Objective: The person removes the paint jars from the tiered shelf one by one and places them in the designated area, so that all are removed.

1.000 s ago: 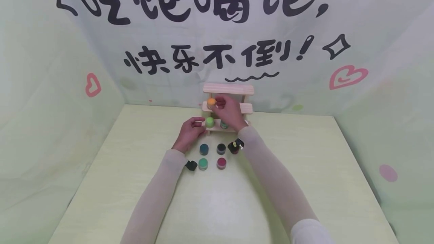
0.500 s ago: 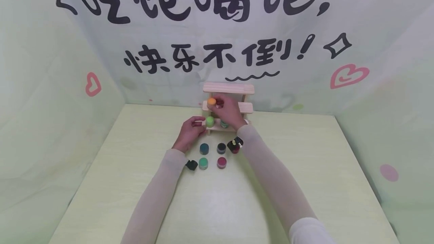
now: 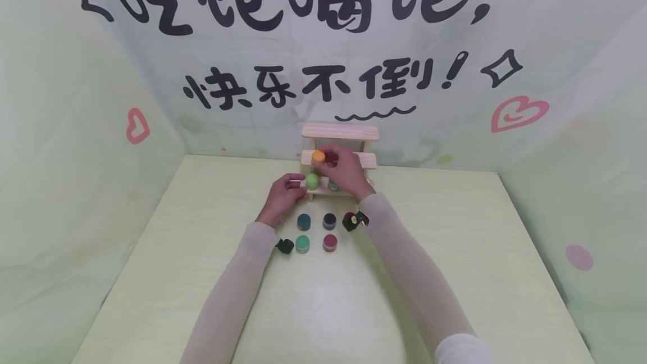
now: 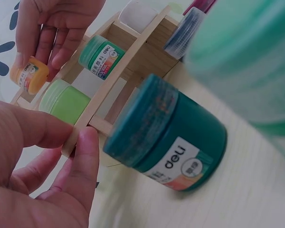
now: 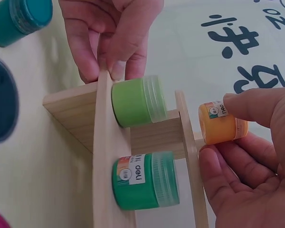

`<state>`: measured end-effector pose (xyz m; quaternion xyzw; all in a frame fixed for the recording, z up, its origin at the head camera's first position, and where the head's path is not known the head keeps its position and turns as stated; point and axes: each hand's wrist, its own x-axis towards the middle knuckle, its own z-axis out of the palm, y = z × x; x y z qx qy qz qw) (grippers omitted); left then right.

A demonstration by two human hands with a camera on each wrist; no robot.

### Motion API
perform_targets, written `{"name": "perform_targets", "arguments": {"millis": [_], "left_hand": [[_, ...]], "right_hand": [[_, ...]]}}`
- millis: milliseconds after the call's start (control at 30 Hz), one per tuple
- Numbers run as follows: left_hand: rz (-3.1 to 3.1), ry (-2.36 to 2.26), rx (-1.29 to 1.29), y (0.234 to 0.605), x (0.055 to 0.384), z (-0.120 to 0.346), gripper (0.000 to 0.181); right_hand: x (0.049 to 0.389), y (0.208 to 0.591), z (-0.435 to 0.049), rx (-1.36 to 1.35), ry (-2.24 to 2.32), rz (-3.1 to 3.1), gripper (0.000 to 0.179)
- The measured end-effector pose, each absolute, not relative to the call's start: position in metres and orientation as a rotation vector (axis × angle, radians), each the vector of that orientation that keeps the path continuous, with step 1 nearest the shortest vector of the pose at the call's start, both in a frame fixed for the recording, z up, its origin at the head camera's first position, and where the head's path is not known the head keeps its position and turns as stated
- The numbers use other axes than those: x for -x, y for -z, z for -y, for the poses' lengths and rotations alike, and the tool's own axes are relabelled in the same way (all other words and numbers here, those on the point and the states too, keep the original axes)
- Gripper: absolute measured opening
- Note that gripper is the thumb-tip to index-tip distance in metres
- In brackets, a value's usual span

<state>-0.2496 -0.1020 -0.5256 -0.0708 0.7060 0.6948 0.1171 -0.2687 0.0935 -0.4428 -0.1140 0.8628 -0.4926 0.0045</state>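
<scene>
A small three-tier wooden rack [image 3: 341, 131] stands against the back cloth. My right hand [image 3: 345, 172] holds an orange paint jar [image 5: 218, 124] between thumb and fingers at the left part of the middle tier. Whether its base touches the wood I cannot tell. My left hand [image 3: 281, 200] pinches the left end of the bottom tier [image 4: 104, 90] between thumb and fingers. On that tier sit a light green paint jar [image 5: 137, 100] and a green paint jar [image 5: 145, 180], side by side. A white jar [image 4: 138, 15] stands farther along it.
In front of the rack, several more paint jars stand on the table: a teal one [image 3: 304, 222], a dark one [image 3: 329, 221], a mint green one [image 3: 303, 244] and a crimson one [image 3: 330, 242]. Another reddish jar is mostly hidden behind the right wrist camera [image 3: 355, 220].
My right hand, with the orange jar in it, has shifted slightly right and towards me. The left hand keeps its place on the rack's end.
</scene>
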Motion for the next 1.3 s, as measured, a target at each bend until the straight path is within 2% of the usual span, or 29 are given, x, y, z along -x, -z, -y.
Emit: {"name": "perform_targets", "arguments": {"millis": [1300], "left_hand": [[-2.052, -2.052, 0.224, 0.525, 0.249, 0.098, 0.039]], "right_hand": [[0.190, 0.473, -0.145, 0.286, 1.707, -2.624, 0.045]]}}
